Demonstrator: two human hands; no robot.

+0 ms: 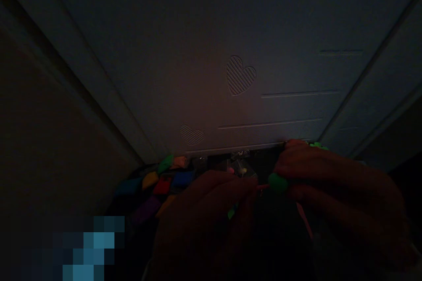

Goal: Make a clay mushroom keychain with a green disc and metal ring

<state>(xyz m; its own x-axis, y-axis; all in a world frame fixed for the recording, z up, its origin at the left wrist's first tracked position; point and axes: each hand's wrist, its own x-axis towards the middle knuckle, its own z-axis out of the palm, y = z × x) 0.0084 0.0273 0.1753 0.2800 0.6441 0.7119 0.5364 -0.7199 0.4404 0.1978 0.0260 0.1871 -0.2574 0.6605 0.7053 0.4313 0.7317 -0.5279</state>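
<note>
In the dim head view, my right hand [339, 197] is closed, with a small round green ball, like modelling clay [278, 183], between its thumb and fingertips. Just left of it, my left hand [211, 210] pinches a thin reddish stick [263, 187] whose far end meets the ball; whether it goes into the ball I cannot tell. Below my right hand lies a slim pink strip, perhaps a tool [305, 221]. A scrap of bright green [231, 213] shows under my left fingers.
Several coloured packets lie at the left, among them a red one [162, 185], a blue one [183, 178] and a purple one [147, 209]. Clear wrappers [240, 154] lie at the back. Behind stands a pale panel [165, 52] with embossed hearts. Bright green pieces [318, 145] sit behind my right hand.
</note>
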